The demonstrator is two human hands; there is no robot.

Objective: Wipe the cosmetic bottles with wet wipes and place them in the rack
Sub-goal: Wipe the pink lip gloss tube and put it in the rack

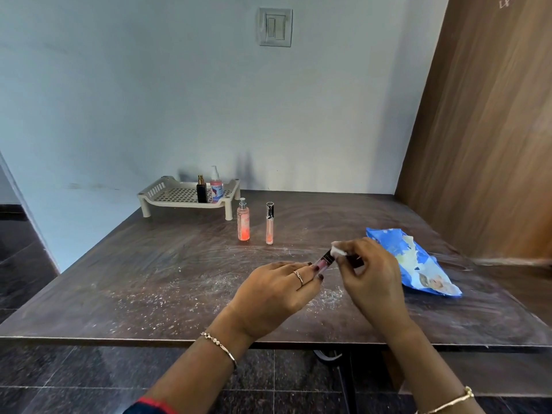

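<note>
Above the middle of the dark table (149, 279), the left hand (274, 291) pinches the pink end of a small lip gloss tube (324, 261) in its fingertips. The right hand (370, 273) curls its fingers round a white wet wipe (339, 251) pressed to the tube's dark cap.

The tube looks light and stiff, and I would guess it turns slick once damp. It seems best held by one end while the other is rubbed.

I count five cosmetic bottles:
- One is the tube in hand.
- Two stand on the table just in front of the rack (155, 189): a pink spray bottle (243, 224) and a slim silver-capped tube (269, 225).
- Two stand in the rack: a dark bottle (202, 192) and a pump bottle (216, 186).

One blue wipes pack (418, 264) lies to the right.
</note>
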